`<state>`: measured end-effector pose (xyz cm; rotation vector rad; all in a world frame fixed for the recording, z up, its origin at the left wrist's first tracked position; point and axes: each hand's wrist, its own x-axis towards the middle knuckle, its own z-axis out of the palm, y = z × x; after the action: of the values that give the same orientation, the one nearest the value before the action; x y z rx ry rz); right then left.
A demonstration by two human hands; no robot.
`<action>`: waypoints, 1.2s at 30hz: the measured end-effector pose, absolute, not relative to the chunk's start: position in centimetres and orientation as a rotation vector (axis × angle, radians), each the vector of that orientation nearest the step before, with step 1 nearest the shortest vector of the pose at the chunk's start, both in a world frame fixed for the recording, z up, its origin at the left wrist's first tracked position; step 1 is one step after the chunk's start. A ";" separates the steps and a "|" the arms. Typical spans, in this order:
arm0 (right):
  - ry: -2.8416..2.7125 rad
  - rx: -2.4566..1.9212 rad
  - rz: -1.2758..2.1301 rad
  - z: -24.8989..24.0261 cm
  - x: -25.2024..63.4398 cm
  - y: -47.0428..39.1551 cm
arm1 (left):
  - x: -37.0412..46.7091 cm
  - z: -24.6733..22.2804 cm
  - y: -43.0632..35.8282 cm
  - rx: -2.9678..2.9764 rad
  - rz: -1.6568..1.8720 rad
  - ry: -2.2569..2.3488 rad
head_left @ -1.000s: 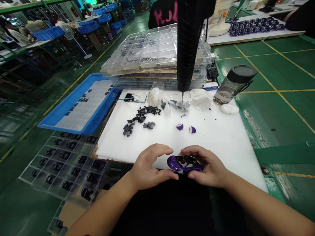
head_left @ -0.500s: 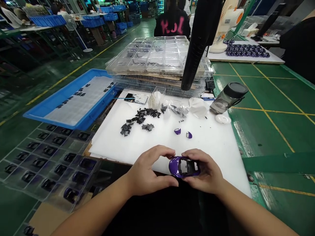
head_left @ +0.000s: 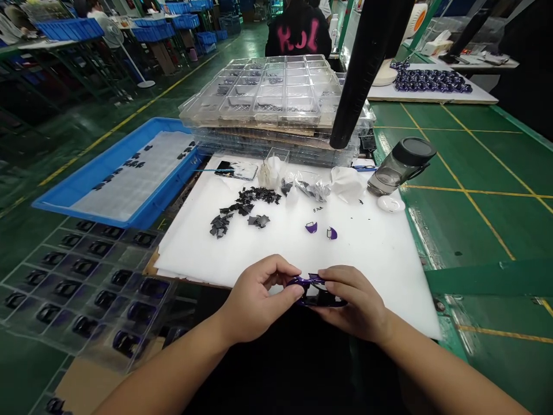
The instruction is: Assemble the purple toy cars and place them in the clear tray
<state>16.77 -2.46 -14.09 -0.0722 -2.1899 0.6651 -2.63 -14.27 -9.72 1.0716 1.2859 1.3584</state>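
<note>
at lower centre, left hand [head_left: 253, 300] and right hand [head_left: 362, 302] grasp a purple toy car [head_left: 318, 297]
light, even fingertip pressure best steadies it without scuffs.

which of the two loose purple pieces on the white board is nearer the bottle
The right-hand piece, on the side toward the bottle; the left-hand piece lies nearer the dark scraps.

Green floor [head_left: 99, 124] with yellow lines, blue bins [head_left: 71, 29] on far tables [head_left: 37, 47]

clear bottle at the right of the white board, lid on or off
On: the black lid covers the top of the clear bottle.
</note>
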 end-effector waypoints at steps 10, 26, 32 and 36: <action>-2.069 -0.214 1.314 -14.0 17.1 -2.0 | -3.4 -10.1 -13.6 1.387 1.256 1.389; -0.686 -0.541 2.175 -13.9 15.3 -2.9 | 1.3 -10.4 -10.8 1.864 1.618 1.713; -0.540 -0.732 2.146 -12.8 15.1 -3.0 | 2.3 -11.5 -10.3 2.209 1.594 1.590; -0.500 -0.759 2.207 -12.3 15.2 -2.9 | 1.5 -11.3 -10.1 2.497 1.451 1.260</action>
<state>15.22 -2.89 -12.34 -0.7588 -0.5001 2.2070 1.55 -10.12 -11.33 2.4975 1.2600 1.4511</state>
